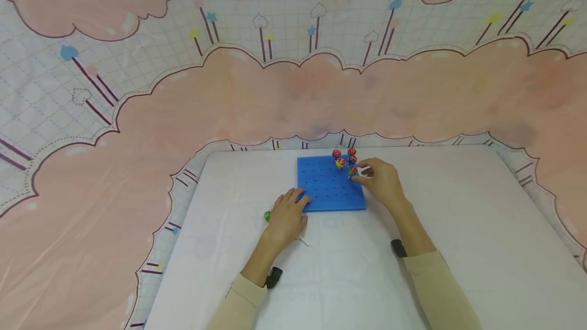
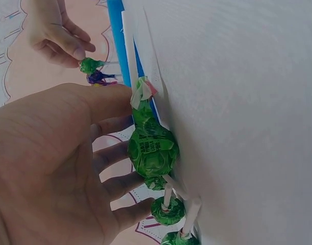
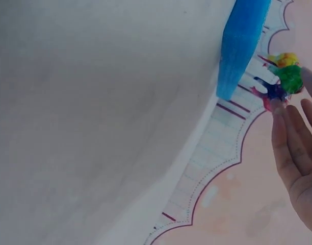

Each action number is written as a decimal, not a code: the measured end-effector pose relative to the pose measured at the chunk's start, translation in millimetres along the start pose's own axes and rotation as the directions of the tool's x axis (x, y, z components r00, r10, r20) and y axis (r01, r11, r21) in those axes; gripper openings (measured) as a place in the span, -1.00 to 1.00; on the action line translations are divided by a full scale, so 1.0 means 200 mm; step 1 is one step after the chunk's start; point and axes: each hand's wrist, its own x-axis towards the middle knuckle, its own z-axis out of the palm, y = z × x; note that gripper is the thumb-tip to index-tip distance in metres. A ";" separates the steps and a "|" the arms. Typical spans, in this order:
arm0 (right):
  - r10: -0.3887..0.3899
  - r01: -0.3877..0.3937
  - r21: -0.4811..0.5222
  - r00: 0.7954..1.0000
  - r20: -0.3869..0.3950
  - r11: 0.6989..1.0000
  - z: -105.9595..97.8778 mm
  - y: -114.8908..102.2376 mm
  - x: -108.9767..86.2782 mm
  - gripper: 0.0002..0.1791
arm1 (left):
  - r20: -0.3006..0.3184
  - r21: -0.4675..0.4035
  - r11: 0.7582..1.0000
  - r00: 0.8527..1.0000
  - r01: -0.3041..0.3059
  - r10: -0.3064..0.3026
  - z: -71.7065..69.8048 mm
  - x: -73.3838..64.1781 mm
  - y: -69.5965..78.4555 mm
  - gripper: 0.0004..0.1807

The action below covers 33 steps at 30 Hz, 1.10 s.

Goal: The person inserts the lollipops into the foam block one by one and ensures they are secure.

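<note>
Spread in the lower centre, the left hand (image 1: 286, 216) partly hides loose lollipops (image 2: 153, 153). Right of centre, a green lollipop (image 1: 352, 171) is touched by the right hand (image 1: 382, 180); whether pinched cannot be told. Behind, red lollipops (image 1: 351, 152) are crowded on the board (image 1: 327, 201).

From the head, looks forward and down on the whole blue board (image 1: 332, 201). From each wrist, looks closer and sideways-on, sharing with the head the standing lollipops (image 1: 340, 163).

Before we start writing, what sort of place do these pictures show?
Perhaps an indoor activity area, though the wider surroundings are hidden: a patterned cloth rises behind a white table, where lollipops stand in a blue board.
</note>
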 end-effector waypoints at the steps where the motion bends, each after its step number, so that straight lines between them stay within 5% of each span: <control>1: 0.015 -0.015 -0.003 1.000 0.011 1.000 -0.01 0.00 -0.01 -0.57 | 0.002 0.000 1.000 1.000 0.002 -0.002 0.00 0.00 0.00 -0.50; 8: 0.146 -0.132 -0.089 0.973 0.177 0.987 -0.03 0.02 -0.04 -0.46 | -0.008 -0.008 1.000 1.000 0.009 -0.009 0.00 0.00 -0.01 -0.50; 15: 0.120 -0.081 -0.139 0.948 0.295 0.987 -0.01 0.06 -0.08 -0.40 | 0.002 -0.012 1.000 1.000 0.012 -0.012 0.01 0.00 -0.01 -0.50; 27: 0.113 -0.053 -0.176 0.929 0.352 0.983 0.00 0.06 -0.13 -0.38 | 0.007 -0.100 0.995 1.000 -0.001 0.002 0.00 0.00 -0.03 -0.48; 33: 0.082 -0.009 -0.209 0.935 0.344 0.978 -0.01 0.05 -0.13 -0.39 | -0.090 -0.155 0.987 0.994 0.048 -0.062 -0.04 0.02 -0.07 -0.46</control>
